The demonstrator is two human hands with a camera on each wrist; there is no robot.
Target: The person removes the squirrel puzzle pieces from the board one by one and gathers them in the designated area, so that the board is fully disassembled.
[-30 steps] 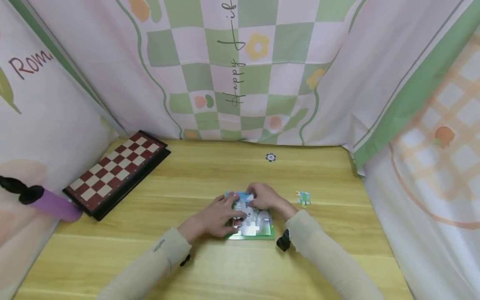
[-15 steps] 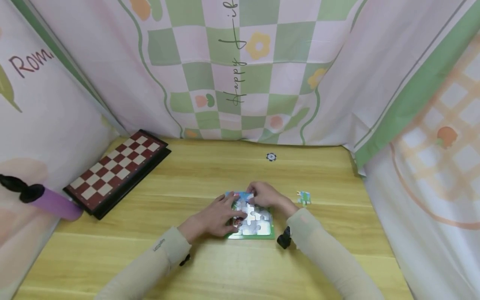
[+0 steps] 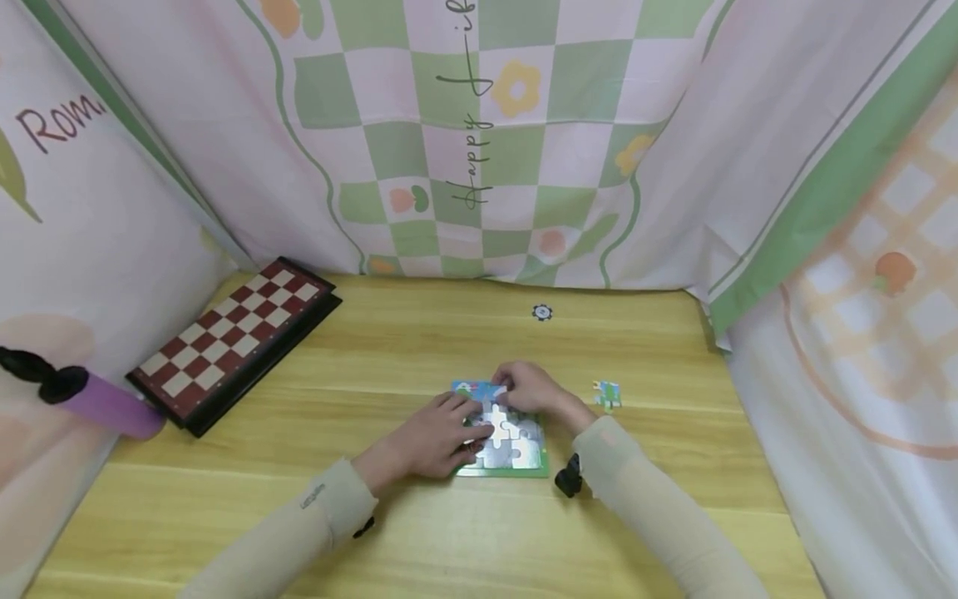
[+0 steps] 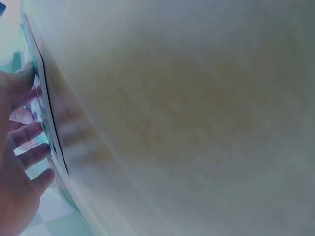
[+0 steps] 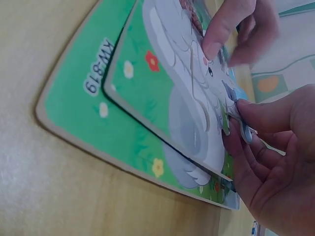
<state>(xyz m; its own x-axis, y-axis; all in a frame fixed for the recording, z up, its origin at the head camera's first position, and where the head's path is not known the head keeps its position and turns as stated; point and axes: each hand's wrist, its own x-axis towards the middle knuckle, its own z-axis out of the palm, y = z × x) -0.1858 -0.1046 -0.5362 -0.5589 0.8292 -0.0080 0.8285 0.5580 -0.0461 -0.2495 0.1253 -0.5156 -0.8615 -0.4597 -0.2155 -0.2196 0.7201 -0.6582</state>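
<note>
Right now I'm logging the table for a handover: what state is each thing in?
Green-framed cardboard jigsaw puzzle: flat, mostly assembled.
Left hand: fingers pressing on the puzzle.
Right hand: pinching a piece at the puzzle's far edge.
Loose green-and-blue puzzle piece: lying apart, untouched.
Red-and-cream folding chessboard: closed, flat.

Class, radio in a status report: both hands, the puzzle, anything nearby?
Left hand pressing puzzle flat. Right hand pinching a piece at its far edge. Loose piece lies right, apart.
</note>
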